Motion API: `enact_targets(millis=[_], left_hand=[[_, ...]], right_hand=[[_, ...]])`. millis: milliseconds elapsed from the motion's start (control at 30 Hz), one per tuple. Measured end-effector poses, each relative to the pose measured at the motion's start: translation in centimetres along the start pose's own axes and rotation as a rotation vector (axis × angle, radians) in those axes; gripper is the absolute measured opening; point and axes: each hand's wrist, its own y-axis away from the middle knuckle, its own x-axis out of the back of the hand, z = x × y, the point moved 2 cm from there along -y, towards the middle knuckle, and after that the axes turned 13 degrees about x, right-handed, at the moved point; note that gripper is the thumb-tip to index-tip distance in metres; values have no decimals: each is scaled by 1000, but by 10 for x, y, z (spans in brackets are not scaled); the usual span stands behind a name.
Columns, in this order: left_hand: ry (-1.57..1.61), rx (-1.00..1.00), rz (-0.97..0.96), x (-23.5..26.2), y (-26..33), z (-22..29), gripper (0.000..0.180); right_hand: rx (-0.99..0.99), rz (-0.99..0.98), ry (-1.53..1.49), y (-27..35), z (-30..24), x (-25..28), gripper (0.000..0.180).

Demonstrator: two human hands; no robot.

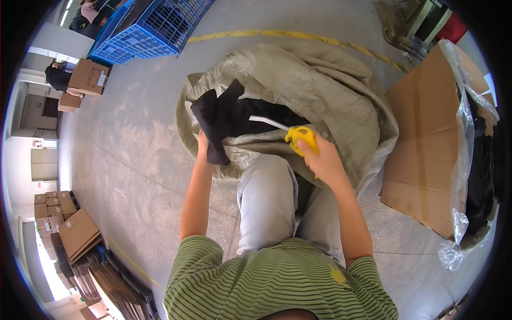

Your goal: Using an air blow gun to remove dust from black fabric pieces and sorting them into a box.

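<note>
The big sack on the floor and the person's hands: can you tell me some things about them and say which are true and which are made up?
1. The left hand holds a black garment over the woven sack. True.
2. The right hand is empty. False: its grip is closed on a yellow-handled tool with a pale blade pointing left.
3. The sack is shut tight with a rope. False: its mouth is open, with dark clothes showing inside.
4. A blue plastic crate sits on the floor beyond the sack. True.
5. The cardboard box to the person's right is lined with clear plastic. True.
</note>
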Motion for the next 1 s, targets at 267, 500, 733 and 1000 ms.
enact_targets(millis=[267, 500, 733, 1000], left_hand=[[-516, -288, 166, -36, 26, 35, 31], [1179, 517, -829, -47, 26, 32, 13], [433, -67, -899, -260, -6, 175, 32], [-212, -816, -454, -581, 215, 275, 50]], right_hand=[[26, 16, -58, -7, -1, -12, 41], [-63, -21, -218, -1, 17, -15, 38], [-153, 346, -551, 52, 74, -3, 36], [-287, 226, -526, 108, 60, 22, 39]])
